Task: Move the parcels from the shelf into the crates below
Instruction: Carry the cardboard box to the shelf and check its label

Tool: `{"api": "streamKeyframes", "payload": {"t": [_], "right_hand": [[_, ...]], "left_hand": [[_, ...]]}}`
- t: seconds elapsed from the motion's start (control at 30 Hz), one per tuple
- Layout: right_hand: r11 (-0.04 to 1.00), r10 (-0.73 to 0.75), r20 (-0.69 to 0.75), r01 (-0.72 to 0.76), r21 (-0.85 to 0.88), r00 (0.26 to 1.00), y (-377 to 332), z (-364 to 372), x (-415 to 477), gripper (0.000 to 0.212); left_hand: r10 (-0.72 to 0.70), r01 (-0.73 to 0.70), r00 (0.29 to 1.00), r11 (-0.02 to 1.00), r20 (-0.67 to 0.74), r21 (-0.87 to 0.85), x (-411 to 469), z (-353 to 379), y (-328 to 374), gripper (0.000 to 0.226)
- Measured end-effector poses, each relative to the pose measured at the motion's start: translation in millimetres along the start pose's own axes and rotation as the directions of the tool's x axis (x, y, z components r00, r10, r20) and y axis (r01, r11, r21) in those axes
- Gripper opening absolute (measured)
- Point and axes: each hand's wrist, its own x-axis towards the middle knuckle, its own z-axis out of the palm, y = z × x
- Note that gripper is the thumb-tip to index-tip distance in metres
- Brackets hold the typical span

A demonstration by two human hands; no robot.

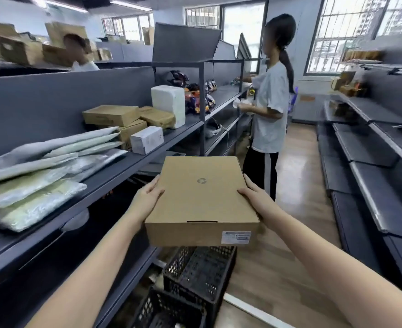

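A flat brown cardboard box [202, 197] with a white label on its near side hangs in the air in front of the shelf [114, 171]. My left hand [145, 200] grips its left edge and my right hand [256, 197] grips its right edge, thumbs on top. Directly below the box stands a black plastic crate [200, 273], and a second black crate [166, 311] sits nearer to me. On the shelf to the left lie several grey and green padded mailers [41, 176], brown boxes [111, 114], a small white box [146, 139] and a tall white parcel [169, 104].
A person in a white shirt [269, 107] stands in the aisle just beyond the box, facing the shelf. Dark empty shelving [370, 166] lines the right side. Another person [77, 53] sits behind the shelf partition. The wooden floor [296, 185] runs between the shelves.
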Motion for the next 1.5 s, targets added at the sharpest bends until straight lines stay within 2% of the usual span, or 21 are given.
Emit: {"api": "streamKeyframes", "payload": {"t": [0.3,0.57,0.8,1.0,1.1,1.3,1.5], "right_hand": [[0.995,-0.029,0.116,0.040,-0.094,0.993,-39,19,165,0.058],[0.992,-0.077,0.285,0.102,-0.075,0.956,-65,62,261,0.057],[0.979,-0.112,0.468,0.177,-0.098,0.877,-85,96,330,0.056],[0.965,-0.135,0.589,0.241,-0.105,0.797,-102,103,385,0.058],[0.961,-0.150,0.663,0.264,-0.075,0.733,-112,96,405,0.051],[0.963,-0.152,0.777,0.268,-0.022,0.611,-109,90,425,0.050],[0.965,-0.129,0.842,0.263,-0.017,0.525,-104,96,422,0.042]], "left_hand": [[-0.009,0.011,0.993,1.000,-0.119,0.016,121,-7,26,0.048],[0.009,0.001,0.961,0.999,-0.277,0.034,167,-32,42,0.046],[-0.012,0.005,0.902,1.000,-0.431,-0.016,190,-40,46,0.043],[-0.027,0.003,0.813,0.999,-0.581,-0.043,205,-17,58,0.039],[-0.031,0.009,0.771,0.999,-0.637,-0.038,212,0,67,0.038],[-0.035,0.009,0.698,0.999,-0.716,-0.039,211,21,64,0.044],[-0.043,0.027,0.609,0.999,-0.792,-0.034,188,34,58,0.042]]}}
